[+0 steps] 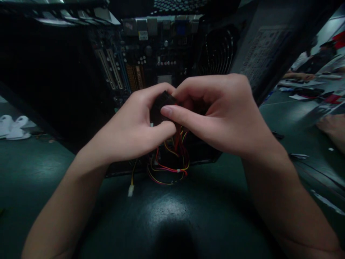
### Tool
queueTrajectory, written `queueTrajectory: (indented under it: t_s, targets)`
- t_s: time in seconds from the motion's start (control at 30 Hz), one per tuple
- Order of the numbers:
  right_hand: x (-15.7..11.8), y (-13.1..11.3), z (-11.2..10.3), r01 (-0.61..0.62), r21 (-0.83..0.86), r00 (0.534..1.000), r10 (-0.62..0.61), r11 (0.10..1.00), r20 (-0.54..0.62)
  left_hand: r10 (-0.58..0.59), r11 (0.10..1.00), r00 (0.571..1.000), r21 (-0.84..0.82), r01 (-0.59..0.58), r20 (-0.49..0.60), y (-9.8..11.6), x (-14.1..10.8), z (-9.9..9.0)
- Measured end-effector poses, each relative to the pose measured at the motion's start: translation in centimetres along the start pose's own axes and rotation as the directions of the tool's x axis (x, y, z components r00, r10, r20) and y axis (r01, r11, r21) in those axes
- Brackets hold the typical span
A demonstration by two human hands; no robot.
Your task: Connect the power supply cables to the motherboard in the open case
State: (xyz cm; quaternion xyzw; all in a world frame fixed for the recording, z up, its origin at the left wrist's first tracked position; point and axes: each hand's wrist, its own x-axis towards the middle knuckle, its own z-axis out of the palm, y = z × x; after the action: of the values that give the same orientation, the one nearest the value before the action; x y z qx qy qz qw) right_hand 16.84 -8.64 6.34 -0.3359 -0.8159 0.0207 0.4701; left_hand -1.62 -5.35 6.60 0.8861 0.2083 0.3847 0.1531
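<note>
Both hands meet in front of an open computer case (43, 75), around a small black connector block (161, 104). My left hand (134, 126) is closed on its left and lower side, thumb across the bottom. My right hand (218, 111) presses its thumb on the block's face, fingers curled behind. Red and yellow wires (176, 142) hang below the block and loop over the case's lower edge. A white plug (130, 190) dangles to the left on a yellow wire. Behind the hands is a motherboard with a pale heatsink or chip (164, 79), partly hidden.
A round fan grille (217, 50) and a labelled grey unit (265, 50) are at the case's upper right. Another person's hand (332, 127) rests at the right, near cables and tools on the green table (167, 208). White objects (14, 126) lie far left.
</note>
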Motion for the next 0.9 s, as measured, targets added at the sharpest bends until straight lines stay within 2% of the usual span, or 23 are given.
queueTrajectory:
  t_s: [0.1,0.23,0.47,0.63,0.77,0.9]
  targets:
    - [-0.1,-0.2,-0.3,-0.037,0.000,0.999,0.037,0.999,-0.001,-0.085,0.991,0.994,-0.094,0.091,0.066,-0.1,0.0,-0.3]
    - [0.0,-0.3,-0.7,-0.074,0.024,0.997,0.073,0.997,0.026,-0.160,0.965,0.983,-0.197,0.176,0.093,-0.1,0.1,-0.5]
    - [0.2,0.1,-1.3,-0.094,0.099,0.991,0.083,0.991,0.102,-0.153,0.962,0.978,-0.203,0.180,0.145,-0.1,0.1,-0.3]
    - [0.3,0.1,-1.7,-0.108,0.146,0.985,0.086,0.983,0.149,-0.068,0.955,0.989,-0.277,0.103,0.133,-0.2,0.2,0.2]
    - [0.3,0.3,-1.7,-0.107,0.181,0.989,0.086,0.978,0.117,-0.125,0.943,0.984,-0.294,0.159,0.129,-0.1,0.1,0.4]
    - [0.3,0.6,-1.5,-0.134,0.233,0.981,0.096,0.963,0.167,-0.177,0.924,0.981,-0.331,0.194,0.081,-0.3,0.0,0.2]
